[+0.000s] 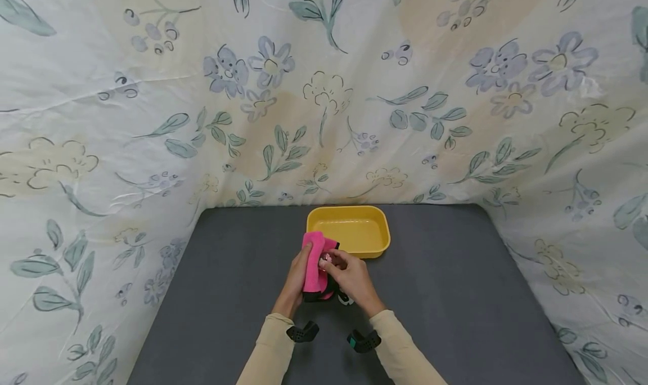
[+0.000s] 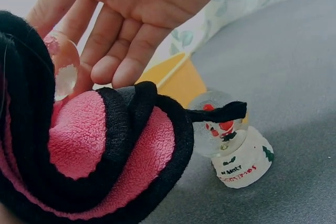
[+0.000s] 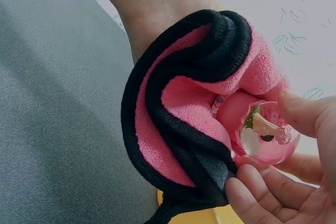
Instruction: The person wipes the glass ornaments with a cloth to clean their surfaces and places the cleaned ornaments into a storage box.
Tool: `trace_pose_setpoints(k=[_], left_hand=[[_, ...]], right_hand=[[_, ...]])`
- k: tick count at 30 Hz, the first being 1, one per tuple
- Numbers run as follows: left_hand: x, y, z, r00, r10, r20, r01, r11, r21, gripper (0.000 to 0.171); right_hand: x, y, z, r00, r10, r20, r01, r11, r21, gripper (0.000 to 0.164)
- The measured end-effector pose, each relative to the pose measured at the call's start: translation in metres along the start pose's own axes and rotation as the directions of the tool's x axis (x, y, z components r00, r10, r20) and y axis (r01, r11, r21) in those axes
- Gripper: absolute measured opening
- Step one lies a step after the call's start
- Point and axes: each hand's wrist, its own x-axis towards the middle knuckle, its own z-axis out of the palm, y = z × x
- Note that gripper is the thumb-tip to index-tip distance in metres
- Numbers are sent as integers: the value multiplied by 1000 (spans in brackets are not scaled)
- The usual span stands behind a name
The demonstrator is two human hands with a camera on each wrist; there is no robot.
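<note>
My left hand (image 1: 295, 278) grips a pink fleecy cloth (image 1: 314, 264) with black edging, folded into a loose roll. In the right wrist view, a clear glass globe (image 3: 270, 132) with a small figure inside lies against the pink folds. My right hand (image 1: 356, 276) pinches this snow globe between thumb and fingers; its lower part is hidden in the cloth. Just beyond the cloth in the left wrist view, a second snow globe (image 2: 243, 169) stands on the table, its white base lettered and a red figure inside. A black loop (image 2: 223, 113) of the cloth overlaps it.
Behind the hands, a yellow rectangular tray (image 1: 354, 233) sits at the table's far edge. The grey tabletop (image 1: 445, 295) spreads to both sides. Floral fabric (image 1: 324, 120) hangs around the back and sides. Black bands (image 1: 304, 332) are worn on both wrists.
</note>
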Motion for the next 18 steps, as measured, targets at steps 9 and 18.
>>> trace_pose_setpoints(k=[9, 18], left_hand=[[1, -1, 0, 1000, -7, -1, 7, 1000, 14, 70], [3, -3, 0, 1000, -8, 9, 8, 1000, 16, 69]], right_hand=[[0, 1, -1, 1000, 12, 11, -12, 1000, 19, 51], [2, 3, -1, 1000, 22, 3, -22, 1000, 3, 52]])
